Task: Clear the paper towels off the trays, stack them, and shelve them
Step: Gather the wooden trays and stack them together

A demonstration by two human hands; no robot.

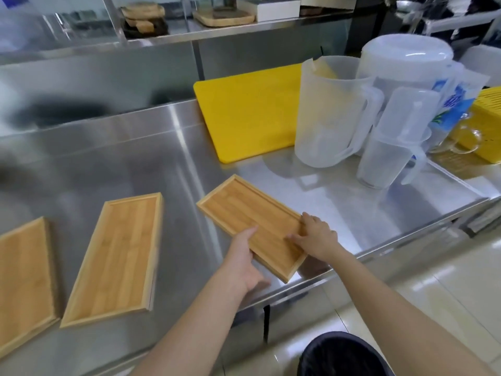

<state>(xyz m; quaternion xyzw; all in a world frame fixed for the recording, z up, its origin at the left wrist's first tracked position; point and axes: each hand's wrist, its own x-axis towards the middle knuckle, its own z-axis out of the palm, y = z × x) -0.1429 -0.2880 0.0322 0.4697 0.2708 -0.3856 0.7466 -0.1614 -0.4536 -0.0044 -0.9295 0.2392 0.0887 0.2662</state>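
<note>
Three shallow bamboo trays lie on the steel counter (168, 158), none with a paper towel on it. The right tray (238, 210) sits at an angle near the counter's front edge. My left hand (244, 259) grips its near left edge, thumb on top. My right hand (317, 234) holds its near right edge, fingers resting inside the tray. A middle tray (119, 256) lies flat to the left. The left tray (24, 272) is partly cut off by the frame edge.
A yellow cutting board (249, 112) lies behind the right tray. Clear plastic pitchers (333, 115) and a measuring jug (385, 158) crowd the right side. A yellow basket (488, 109) stands far right. A black bin (341, 354) is on the floor. A shelf (189, 31) above holds wooden boards.
</note>
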